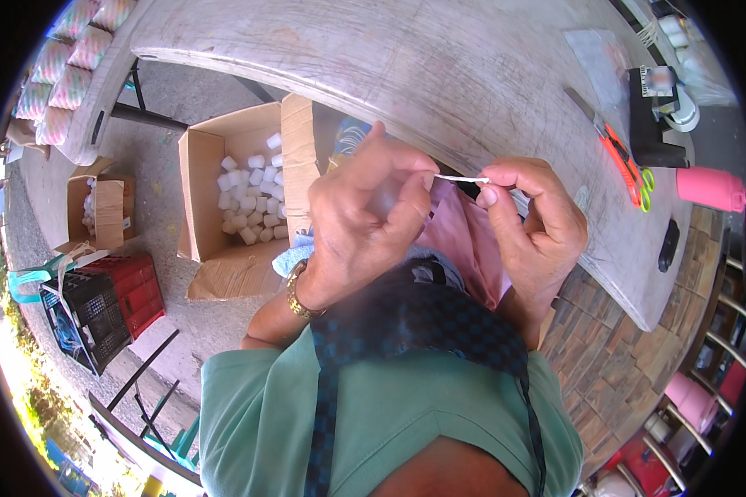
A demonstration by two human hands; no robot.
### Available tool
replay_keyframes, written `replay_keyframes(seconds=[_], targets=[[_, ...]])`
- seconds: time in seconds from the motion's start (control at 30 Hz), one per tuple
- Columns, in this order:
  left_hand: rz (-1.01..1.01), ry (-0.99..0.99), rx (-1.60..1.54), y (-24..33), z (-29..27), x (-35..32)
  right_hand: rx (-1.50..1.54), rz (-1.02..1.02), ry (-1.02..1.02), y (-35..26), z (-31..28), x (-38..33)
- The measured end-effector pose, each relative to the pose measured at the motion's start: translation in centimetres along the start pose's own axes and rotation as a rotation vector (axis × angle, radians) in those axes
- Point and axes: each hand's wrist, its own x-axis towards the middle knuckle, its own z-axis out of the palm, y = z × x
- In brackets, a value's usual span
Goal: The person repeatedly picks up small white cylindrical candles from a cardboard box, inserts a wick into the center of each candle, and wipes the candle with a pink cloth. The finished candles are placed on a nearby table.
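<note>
Both hands work one thin white strip [462, 178]: my left hand [365, 219] and right hand [532, 217] pinch its ends taut. Next pull, I judge, needs steady tension.

One head-worn fisheye view looks steeply down from above the chest, close to both hands [439, 224] at picture centre. It faces the surface [439, 74], which curves across the far and right side, with the floor [182, 323] far below on the left. Straight edges bend near the rim.
</note>
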Motion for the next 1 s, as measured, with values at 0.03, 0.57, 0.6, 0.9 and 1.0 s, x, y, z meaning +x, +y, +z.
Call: replay_keyframes(seconds=[0.03,0.57,0.6,0.9,1.0], targets=[[0.018,-0.008,0.015,-0.1,0.0,0.0,-0.006,0.006,0.007,0.0,0.0,0.0],[-0.053,0.011,-0.14,-0.4,-0.6,0.0,0.1,0.032,-0.051,0.0,0.2,-0.2],[-0.054,0.015,-0.143,-0.4,-0.6,0.0,0.081,0.036,-0.05,-0.1,0.3,-0.1],[-0.05,0.02,-0.147,-0.4,-0.5,0.1,-0.076,-0.165,0.057,0.9,0.7,-0.2],[-0.054,0.019,-0.147,-0.3,-0.5,0.1,-0.151,-0.214,0.068,0.9,0.9,0.0]])
